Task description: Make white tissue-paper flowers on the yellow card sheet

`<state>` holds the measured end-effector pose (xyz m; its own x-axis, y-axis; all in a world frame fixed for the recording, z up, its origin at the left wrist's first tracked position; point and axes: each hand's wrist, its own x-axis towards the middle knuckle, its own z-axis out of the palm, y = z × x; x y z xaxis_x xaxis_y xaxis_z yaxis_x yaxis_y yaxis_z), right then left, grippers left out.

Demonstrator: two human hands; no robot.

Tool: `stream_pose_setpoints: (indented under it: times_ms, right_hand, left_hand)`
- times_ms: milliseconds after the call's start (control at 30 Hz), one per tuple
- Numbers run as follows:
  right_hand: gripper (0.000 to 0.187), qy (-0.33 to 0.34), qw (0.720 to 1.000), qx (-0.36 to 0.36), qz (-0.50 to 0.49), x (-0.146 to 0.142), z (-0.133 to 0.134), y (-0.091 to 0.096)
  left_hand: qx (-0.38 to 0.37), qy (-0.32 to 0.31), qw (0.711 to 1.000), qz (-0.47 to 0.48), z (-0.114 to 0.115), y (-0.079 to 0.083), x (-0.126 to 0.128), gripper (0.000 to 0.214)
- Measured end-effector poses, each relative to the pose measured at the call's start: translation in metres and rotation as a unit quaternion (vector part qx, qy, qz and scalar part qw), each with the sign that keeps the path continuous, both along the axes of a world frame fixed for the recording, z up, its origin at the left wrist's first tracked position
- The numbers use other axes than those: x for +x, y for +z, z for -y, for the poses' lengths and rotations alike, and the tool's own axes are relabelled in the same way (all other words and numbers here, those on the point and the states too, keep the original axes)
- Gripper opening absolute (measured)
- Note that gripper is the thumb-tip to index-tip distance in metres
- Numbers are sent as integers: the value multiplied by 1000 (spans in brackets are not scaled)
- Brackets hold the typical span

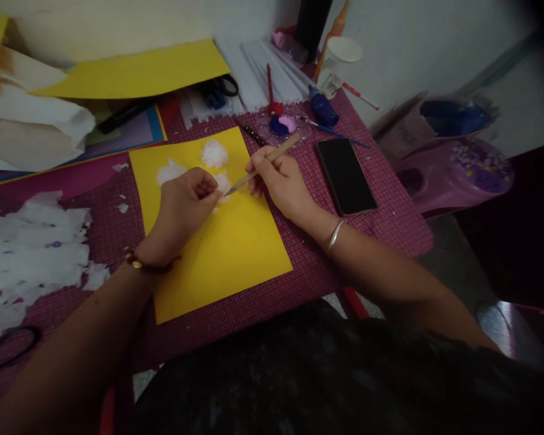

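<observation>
A yellow paper sheet (pixel 226 241) lies on the red checked tablecloth (pixel 299 284). On its upper part are white fluffy tissue pieces (pixel 214 153). My left hand (pixel 184 202) rests on the sheet with its fingers curled, pinching a white tissue piece (pixel 223 181). My right hand (pixel 278 178) grips a thin wooden paintbrush (pixel 265 164); its tip points down-left and meets the tissue piece by my left fingertips.
A black phone (pixel 347 175) lies right of the sheet. Behind are a paint palette (pixel 283 124), a blue bottle (pixel 323 109), a paper cup (pixel 340 57), scissors (pixel 220 90), coloured paper sheets (pixel 140 72) and torn white tissue (pixel 31 248) at left. A purple stool (pixel 453 172) stands beside the table.
</observation>
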<state>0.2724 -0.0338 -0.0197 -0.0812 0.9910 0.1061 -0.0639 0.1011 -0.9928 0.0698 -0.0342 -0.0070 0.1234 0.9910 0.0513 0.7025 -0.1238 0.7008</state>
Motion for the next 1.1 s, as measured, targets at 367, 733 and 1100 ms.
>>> stream_pose_setpoints:
  times_ms: [367, 733, 1100]
  right_hand:
    - [40, 45, 984, 104, 135, -1, 8, -7]
    - [22, 141, 873, 220, 411, 2, 29, 8]
    - [48, 5, 986, 115, 121, 6, 14, -4]
  left_hand:
    - [123, 33, 992, -17, -1, -9, -12, 11]
    - [101, -7, 994, -43, 3, -21, -25, 22]
    - [37, 46, 992, 111, 1, -13, -26, 16]
